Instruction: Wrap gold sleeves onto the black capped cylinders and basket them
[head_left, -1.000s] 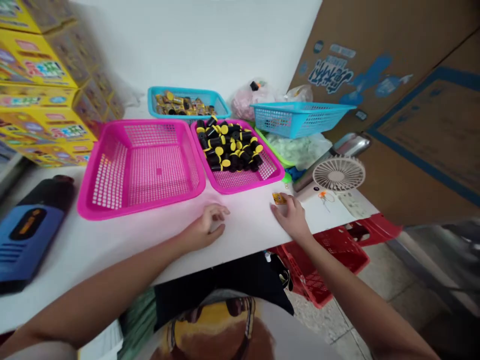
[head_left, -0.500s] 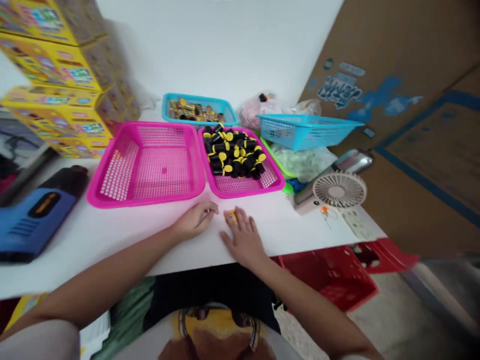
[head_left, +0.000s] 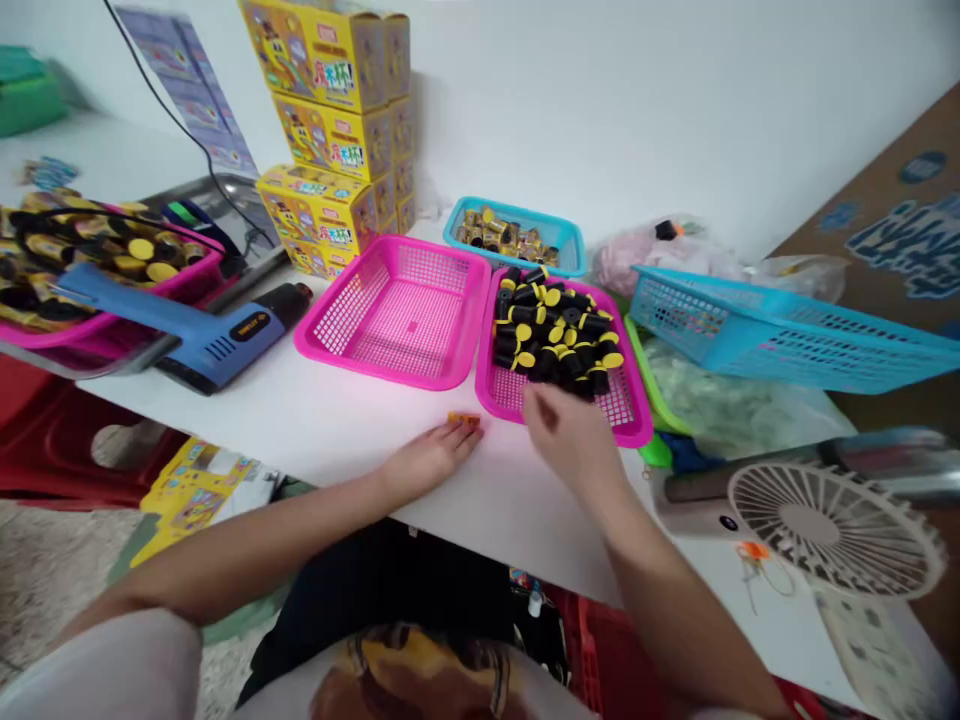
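My left hand lies flat on the white table, its fingertips touching a small orange piece. My right hand hovers, blurred, at the near edge of a pink basket filled with black and yellow-capped cylinders; its fingers look loosely apart and hold nothing I can see. An empty pink basket stands just left of it.
A blue heat gun lies at the left by a tray of more cylinders. Yellow boxes are stacked behind. A blue basket sits at the back, another tilted blue basket at the right, a small white fan near the edge.
The view swung to the left. My right hand left the orange piece and rose toward the filled pink basket. My left hand opened flat and now touches the orange piece.
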